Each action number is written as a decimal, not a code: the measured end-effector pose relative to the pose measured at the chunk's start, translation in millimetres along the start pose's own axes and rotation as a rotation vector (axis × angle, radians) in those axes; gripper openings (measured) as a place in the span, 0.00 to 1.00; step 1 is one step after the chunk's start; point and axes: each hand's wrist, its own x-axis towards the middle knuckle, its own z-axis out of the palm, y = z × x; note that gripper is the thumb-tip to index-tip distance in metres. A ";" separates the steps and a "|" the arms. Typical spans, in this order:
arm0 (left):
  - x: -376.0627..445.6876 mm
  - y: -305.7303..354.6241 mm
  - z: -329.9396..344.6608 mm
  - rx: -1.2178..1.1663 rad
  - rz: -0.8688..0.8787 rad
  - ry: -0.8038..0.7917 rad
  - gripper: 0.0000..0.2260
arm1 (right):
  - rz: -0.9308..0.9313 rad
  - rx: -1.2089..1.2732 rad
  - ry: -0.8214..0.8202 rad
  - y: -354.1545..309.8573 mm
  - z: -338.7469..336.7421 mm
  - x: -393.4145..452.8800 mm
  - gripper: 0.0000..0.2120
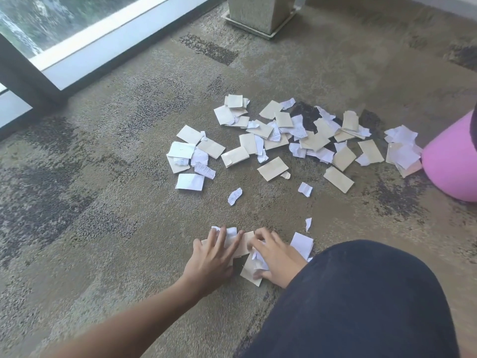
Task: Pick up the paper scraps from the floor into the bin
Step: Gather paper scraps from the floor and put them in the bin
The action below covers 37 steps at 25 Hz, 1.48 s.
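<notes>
Both hands rake a small clump of white and cream paper scraps (245, 250) together: left hand (213, 257) flat and spread, right hand (275, 257) curling round them; the pink plastic bin (451, 161) sits well off right, nearer the right hand.

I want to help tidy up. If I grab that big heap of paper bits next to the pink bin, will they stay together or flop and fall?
The paper scraps lie loose and separate, so some would probably slip out. They look thin and light, likely floppy.

Mottled carpet by a window

Brown-grey carpet (108, 177) meets a floor-level window (51, 19), daylit; a stone pedestal (260, 14) stands behind.
</notes>
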 end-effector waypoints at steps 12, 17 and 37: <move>36.1 -20.4 -22.3 -0.181 -0.010 -0.049 0.20 | -0.070 0.021 -0.237 10.8 -18.7 6.2 0.19; 75.4 -50.1 -39.3 -0.645 -0.219 -0.090 0.12 | 0.090 0.374 -0.121 54.5 -57.5 -8.7 0.16; 340.3 233.1 -409.1 -1.368 0.255 0.301 0.14 | 0.752 0.297 1.271 308.9 -325.3 -249.9 0.17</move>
